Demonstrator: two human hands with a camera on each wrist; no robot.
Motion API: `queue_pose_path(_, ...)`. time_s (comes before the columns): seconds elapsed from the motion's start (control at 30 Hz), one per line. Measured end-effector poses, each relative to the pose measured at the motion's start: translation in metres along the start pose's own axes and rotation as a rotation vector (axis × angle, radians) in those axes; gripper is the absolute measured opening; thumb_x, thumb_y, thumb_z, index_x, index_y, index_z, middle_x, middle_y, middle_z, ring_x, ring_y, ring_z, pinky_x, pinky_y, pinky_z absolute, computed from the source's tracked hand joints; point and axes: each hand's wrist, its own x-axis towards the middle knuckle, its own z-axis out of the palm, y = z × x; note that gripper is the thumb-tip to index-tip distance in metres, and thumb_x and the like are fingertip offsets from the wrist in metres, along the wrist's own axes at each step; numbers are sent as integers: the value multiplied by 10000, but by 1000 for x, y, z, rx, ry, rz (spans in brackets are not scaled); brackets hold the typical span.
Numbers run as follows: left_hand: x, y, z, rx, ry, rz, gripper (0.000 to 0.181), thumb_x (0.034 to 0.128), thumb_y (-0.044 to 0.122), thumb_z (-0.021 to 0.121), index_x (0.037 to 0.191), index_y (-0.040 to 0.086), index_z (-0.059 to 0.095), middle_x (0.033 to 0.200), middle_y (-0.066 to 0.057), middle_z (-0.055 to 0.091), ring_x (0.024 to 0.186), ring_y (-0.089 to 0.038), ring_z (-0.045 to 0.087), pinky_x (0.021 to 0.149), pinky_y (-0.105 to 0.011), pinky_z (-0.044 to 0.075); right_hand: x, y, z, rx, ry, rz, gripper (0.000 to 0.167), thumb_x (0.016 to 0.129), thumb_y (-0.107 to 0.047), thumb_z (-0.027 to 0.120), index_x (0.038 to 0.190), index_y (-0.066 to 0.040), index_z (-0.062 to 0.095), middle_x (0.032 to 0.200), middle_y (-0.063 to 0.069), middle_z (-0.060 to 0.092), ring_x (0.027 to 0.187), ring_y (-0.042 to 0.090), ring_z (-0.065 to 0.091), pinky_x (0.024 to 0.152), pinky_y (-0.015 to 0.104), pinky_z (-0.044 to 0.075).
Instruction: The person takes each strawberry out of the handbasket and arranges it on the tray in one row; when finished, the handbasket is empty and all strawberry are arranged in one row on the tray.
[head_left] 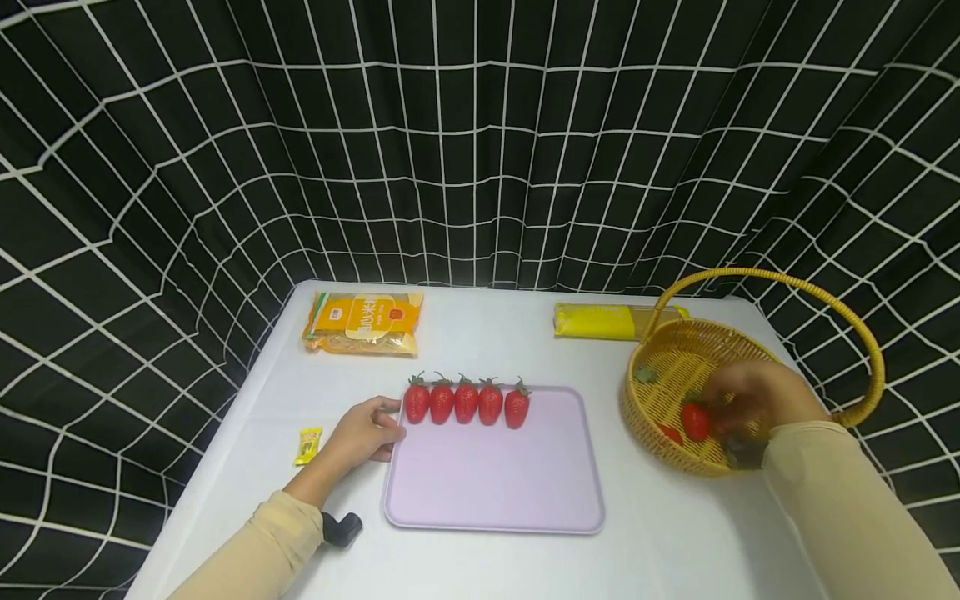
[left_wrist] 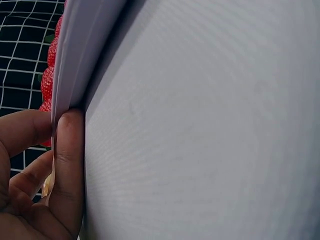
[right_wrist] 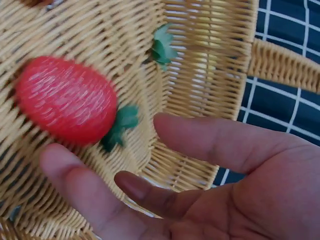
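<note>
My left hand [head_left: 366, 435] pinches the left rim of a pale purple tray [head_left: 495, 483]; in the left wrist view its fingers lie on both sides of the rim [left_wrist: 75, 60]. Along the tray's far edge several red strawberries [head_left: 466, 402] with green leaves lie side by side in a row. Inside a yellow wicker basket [head_left: 637, 417] is my right hand [head_left: 757, 400], blurred in the head view. In the right wrist view its fingers are spread beside a strawberry [right_wrist: 67, 100], with a visible gap between thumb and fruit. Another red piece [head_left: 670, 433] shows low in the basket.
An orange food packet [head_left: 365, 323] lies at the back left, a yellow packet [head_left: 600, 322] behind the basket. The basket's handle [head_left: 780, 279] arches over its right side. Left of the tray are a small yellow wrapped candy [head_left: 308, 446] and a black object [head_left: 342, 530] by the sleeve.
</note>
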Motion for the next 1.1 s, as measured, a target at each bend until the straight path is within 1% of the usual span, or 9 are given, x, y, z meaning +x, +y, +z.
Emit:
queue_pose_path(0.1, 0, -1, 0, -1, 2, 0, 514, 823, 43, 735, 1311, 76, 577, 928, -102, 625, 671, -213, 655, 570, -334, 615, 6, 0, -4, -6, -43, 20, 432, 899, -170, 571, 1206, 128, 507, 1106, 243, 624, 984, 364, 633, 935, 528, 510)
queue_pose_path(0.23, -1, -1, 0, -2, 9, -7, 512, 819, 35, 739, 1305, 76, 581, 920, -107, 625, 665, -215, 655, 565, -334, 615, 12, 8, -4, 134, -75, 41, 338, 899, -133, 642, 1137, 97, 575, 1048, 225, 623, 875, 326, 647, 864, 421, 573)
queue_pose_path(0.37, 0, -1, 1, -4, 7, 0, 502, 821, 45, 737, 1298, 74, 582, 920, -107, 625, 663, -213, 658, 563, -333, 614, 23, 19, -18, 226, -234, 11, 221, 982, -181, 569, 1032, 16, 654, 986, 161, 674, 856, 271, 690, 862, 341, 578)
queue_pose_path(0.47, 1, -1, 1, -9, 3, 5, 499, 823, 51, 735, 1297, 71, 580, 924, -105, 623, 670, -211, 658, 566, -332, 614, 33, 23, -33, 248, -390, -6, 321, 1047, -225, 436, 984, -32, 684, 986, 140, 706, 931, 251, 701, 900, 338, 552)
queue_pose_path(0.53, 1, 0, 1, -11, 0, 6, 501, 824, 47, 734, 1299, 67, 577, 925, -105, 624, 674, -212, 656, 567, -333, 614, 39, 24, -40, 281, -484, 35, 369, 1062, -228, 380, 1004, -46, 696, 1010, 138, 712, 972, 247, 694, 920, 323, 533)
queue_pose_path(0.7, 0, 0, -1, -18, -5, -2, 505, 823, 48, 736, 1302, 67, 575, 928, -113, 623, 683, -220, 658, 570, -336, 616, 56, 12, -34, 192, -686, 147, 387, 1072, -187, 299, 1093, -30, 652, 1002, 110, 710, 957, 192, 697, 888, 207, 531)
queue_pose_path(0.8, 1, -1, -1, -14, -6, -4, 505, 825, 52, 737, 1303, 68, 574, 931, -110, 621, 683, -217, 658, 571, -336, 616, 58, 2, -21, 180, -612, 188, 304, 1059, -154, 373, 1119, 19, 616, 1007, 123, 691, 933, 200, 700, 925, 214, 509)
queue_pose_path(0.97, 2, -2, -1, -11, -10, 2, 506, 827, 54, 740, 1304, 69, 574, 928, -103, 620, 674, -212, 657, 569, -338, 615, 51, -11, 0, 283, -296, 197, 243, 974, -131, 587, 1126, 57, 570, 983, 161, 695, 867, 230, 718, 914, 237, 512)
queue_pose_path(1.1, 2, -2, -1, -20, -6, -1, 500, 823, 55, 742, 1297, 81, 582, 926, -106, 621, 671, -220, 659, 567, -339, 615, 58, -11, 0, 300, -263, 87, 245, 971, -152, 599, 1116, 44, 614, 992, 155, 699, 855, 229, 715, 899, 259, 540)
